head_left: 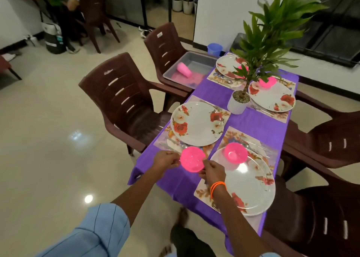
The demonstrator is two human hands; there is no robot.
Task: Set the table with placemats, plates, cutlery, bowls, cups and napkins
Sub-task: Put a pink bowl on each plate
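Observation:
A pink bowl (191,159) is held over the near end of the purple-clothed table (253,124). My left hand (165,161) pinches its left rim and my right hand (212,171) pinches its right rim. Just beyond it lies a floral plate (196,126) on a placemat (165,139) with cutlery, and this plate bears no bowl. To the right, a second pink bowl (234,152) sits on the near right plate (251,186). Two far plates (272,98) (226,65) each carry a pink bowl, partly hidden by plant leaves.
A potted plant (238,100) stands mid-table. A grey tray (187,69) with stacked pink cups (184,70) rests on a brown chair (165,46) at the far left. More brown chairs (120,100) ring the table. A blue bucket (214,49) sits on the floor behind.

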